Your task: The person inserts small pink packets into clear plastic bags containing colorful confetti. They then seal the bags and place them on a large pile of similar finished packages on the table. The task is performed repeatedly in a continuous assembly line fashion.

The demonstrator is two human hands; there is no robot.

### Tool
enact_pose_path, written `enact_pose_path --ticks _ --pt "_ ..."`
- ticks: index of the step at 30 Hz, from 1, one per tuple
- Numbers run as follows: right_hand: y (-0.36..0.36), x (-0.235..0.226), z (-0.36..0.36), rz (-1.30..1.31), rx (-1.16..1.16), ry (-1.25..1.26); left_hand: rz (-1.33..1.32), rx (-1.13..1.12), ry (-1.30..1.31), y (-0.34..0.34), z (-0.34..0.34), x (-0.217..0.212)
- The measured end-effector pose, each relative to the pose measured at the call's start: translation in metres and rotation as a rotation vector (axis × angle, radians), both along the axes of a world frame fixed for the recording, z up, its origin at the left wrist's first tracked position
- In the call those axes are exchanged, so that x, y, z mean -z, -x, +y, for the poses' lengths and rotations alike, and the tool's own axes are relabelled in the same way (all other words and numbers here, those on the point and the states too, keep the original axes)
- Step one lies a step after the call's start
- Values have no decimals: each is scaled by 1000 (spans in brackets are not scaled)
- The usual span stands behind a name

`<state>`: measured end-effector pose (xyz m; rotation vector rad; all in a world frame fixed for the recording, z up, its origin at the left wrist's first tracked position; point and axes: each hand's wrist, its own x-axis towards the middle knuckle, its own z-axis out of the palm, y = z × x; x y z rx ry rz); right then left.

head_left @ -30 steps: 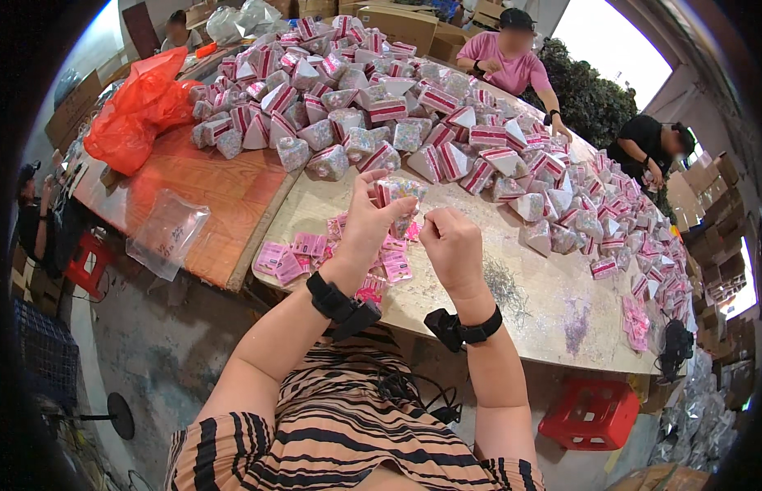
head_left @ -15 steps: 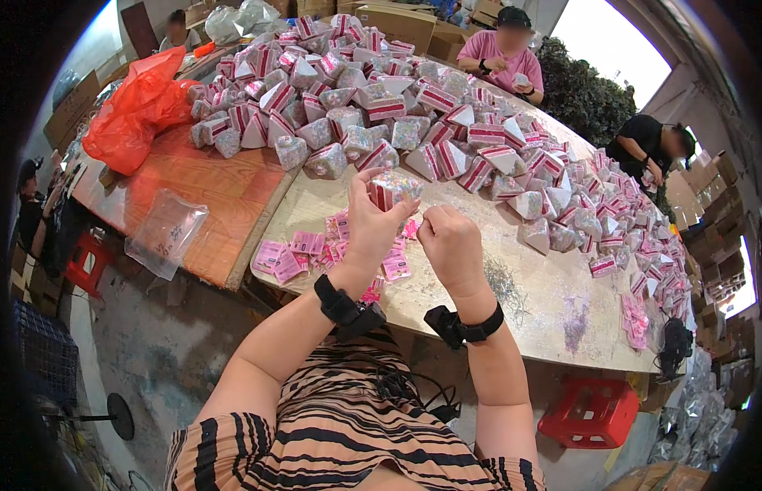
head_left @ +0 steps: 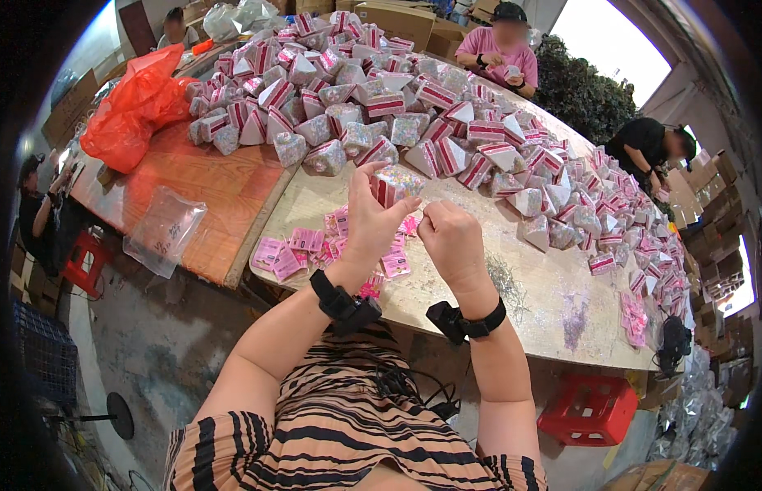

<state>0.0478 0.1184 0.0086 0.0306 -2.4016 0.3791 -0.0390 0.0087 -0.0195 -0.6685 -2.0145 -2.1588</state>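
Note:
My left hand (head_left: 368, 214) is closed around a wedge-shaped toy cake slice (head_left: 400, 182). The slice has a red-and-white striped side and a speckled, multicoloured top. Close by on its right, my right hand (head_left: 451, 237) is curled with thumb and forefinger pinched together; whatever may be between them is too small or hidden. Both hands are above the pale table (head_left: 446, 315). Below my left hand lie small pink printed cards (head_left: 287, 255), several of them overlapping. Thin silvery pins or wires (head_left: 505, 286) are scattered to the right of my right hand.
A big heap of similar cake slices (head_left: 385, 106) covers the far and right parts of the table. Left are a red plastic bag (head_left: 135, 123) and a clear bag (head_left: 166, 233). More pink cards (head_left: 633, 319) lie near the right edge. A red stool (head_left: 588, 409) stands below. Other people work around the table.
My hands and the cake slice stay nearly in place, with only a slight shift. Across the table, the person in pink has lowered the piece in their hand a little.

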Motion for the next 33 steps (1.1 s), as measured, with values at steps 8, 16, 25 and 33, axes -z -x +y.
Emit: enact_pose_path --ticks 8,16,25,33 --pt "1 4 5 -21 -49 102 -29 22 12 1 -2 1" --pt "3 10 11 -100 -63 460 -118 51 -20 1 0 6" --pt "1 4 18 -213 -121 705 -105 101 -38 2 -2 5" --pt "-1 -1 22 -296 -87 705 -36 78 -20 -2 -2 4"
